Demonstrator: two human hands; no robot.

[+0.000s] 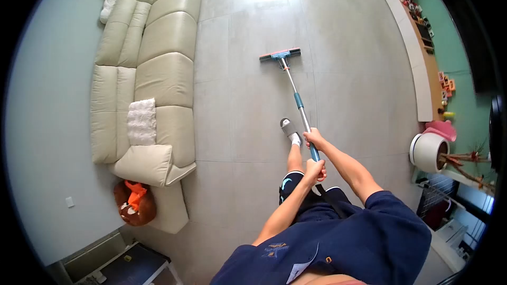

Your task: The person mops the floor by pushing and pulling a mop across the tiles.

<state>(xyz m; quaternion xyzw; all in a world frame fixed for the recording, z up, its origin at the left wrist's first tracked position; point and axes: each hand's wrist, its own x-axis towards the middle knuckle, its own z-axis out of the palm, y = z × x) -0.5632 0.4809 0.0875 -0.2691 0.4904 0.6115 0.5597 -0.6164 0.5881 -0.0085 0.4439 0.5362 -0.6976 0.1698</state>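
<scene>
A mop [299, 100] with a silver and teal pole slants away from my body, its wide blue head [280, 55] resting on the grey tiled floor. My left hand [315, 171] is wrapped round the lower end of the pole, near my waist. Higher up the pole, my right hand [313, 137] is closed round it, close to the teal lower grip. Both hands hold the same pole, one just above the other. One foot in a grey slipper [289, 126] stands left of the pole.
A long cream sofa [165, 74] runs along the left wall, with a white cloth [142, 122] on it and a brown plush [135, 203] at its near end. On the right are a low cabinet [417, 63] and a white pot [429, 152] holding a plant.
</scene>
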